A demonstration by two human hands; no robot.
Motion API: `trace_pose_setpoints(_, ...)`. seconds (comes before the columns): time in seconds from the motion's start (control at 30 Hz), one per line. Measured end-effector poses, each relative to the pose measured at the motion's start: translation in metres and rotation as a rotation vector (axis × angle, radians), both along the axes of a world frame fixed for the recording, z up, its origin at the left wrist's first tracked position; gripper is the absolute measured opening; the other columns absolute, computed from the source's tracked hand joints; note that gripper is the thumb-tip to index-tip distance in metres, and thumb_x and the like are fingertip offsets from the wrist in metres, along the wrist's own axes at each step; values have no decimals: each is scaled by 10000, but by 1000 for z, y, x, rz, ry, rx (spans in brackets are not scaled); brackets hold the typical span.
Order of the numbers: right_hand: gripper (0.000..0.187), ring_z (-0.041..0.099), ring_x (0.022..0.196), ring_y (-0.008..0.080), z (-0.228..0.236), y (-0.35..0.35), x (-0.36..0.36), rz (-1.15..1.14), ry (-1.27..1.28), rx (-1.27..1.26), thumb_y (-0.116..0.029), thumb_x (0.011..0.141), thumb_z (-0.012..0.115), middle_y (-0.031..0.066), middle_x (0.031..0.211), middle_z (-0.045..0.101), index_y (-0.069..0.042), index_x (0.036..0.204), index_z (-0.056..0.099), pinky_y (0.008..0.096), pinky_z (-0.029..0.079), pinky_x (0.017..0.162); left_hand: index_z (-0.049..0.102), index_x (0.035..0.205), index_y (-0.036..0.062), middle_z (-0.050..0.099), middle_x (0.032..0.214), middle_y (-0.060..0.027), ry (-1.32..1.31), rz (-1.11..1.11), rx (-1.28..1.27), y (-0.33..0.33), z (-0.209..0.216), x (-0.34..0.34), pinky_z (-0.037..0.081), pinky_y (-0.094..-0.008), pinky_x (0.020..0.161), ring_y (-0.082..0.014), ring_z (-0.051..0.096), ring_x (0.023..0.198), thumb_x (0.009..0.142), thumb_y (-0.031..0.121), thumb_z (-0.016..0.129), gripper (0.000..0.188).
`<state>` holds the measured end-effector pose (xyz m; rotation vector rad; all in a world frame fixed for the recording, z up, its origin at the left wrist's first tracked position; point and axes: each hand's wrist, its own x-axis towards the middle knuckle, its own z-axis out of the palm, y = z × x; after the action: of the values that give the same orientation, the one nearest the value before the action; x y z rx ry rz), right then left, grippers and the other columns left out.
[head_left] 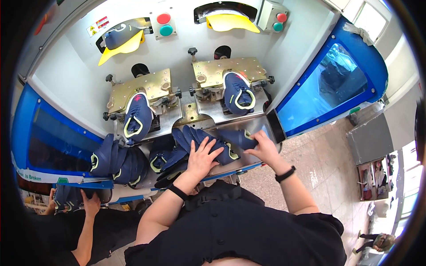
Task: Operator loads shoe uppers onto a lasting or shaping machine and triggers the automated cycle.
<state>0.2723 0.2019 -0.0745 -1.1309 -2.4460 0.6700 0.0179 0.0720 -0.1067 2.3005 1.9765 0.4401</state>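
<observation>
My left hand (203, 158) lies with its fingers spread on a row of navy shoe uppers (187, 136) in the metal tray. My right hand (266, 149) pinches the heel end of another navy shoe upper (236, 138), whose collar lining is pale green. That upper lies to the right of the row, pointing left. Beyond my hands, two metal clamp fixtures stand side by side. A navy upper with a red mark (139, 110) sits on the left fixture (146, 88), and a similar upper (238, 91) sits on the right fixture (213, 68).
More navy uppers (117, 159) are heaped at the tray's left end. Red and green buttons (165, 24) and yellow flaps (231, 22) are on the machine's back wall. Blue-framed windows (330, 84) flank it. Another person's hand (92, 204) touches uppers at the lower left.
</observation>
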Motion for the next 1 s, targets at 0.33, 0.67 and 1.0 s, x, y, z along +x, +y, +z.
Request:
trace_pose_setpoints(0.33,348,619,858,307,221,-18,-32,-31,345,575,-30,741,783,105,976,572,-66,1060,649,368,502,704,629,1258,232,418,1472,-148,-155,-38,168,1,33,-11,294,-658,1095,-394,367,1394,683,351,838,623)
trace_pose_setpoints(0.67,357,649,943,320,261,193,-163,-131,189,766,-168,736,779,96,1117,645,-106,1063,649,407,524,810,693,1095,132,487,1406,-164,-258,228,329,-57,68,-40,310,-604,1103,-415,405,1352,721,301,825,431)
trace_pose_setpoints(1.0,289,554,1127,336,213,217,-172,-375,918,977,94,851,504,208,1255,523,-18,1114,543,377,487,881,703,1003,86,537,1280,-184,-404,614,293,-152,19,-56,403,-501,1039,-417,467,1251,695,239,833,368)
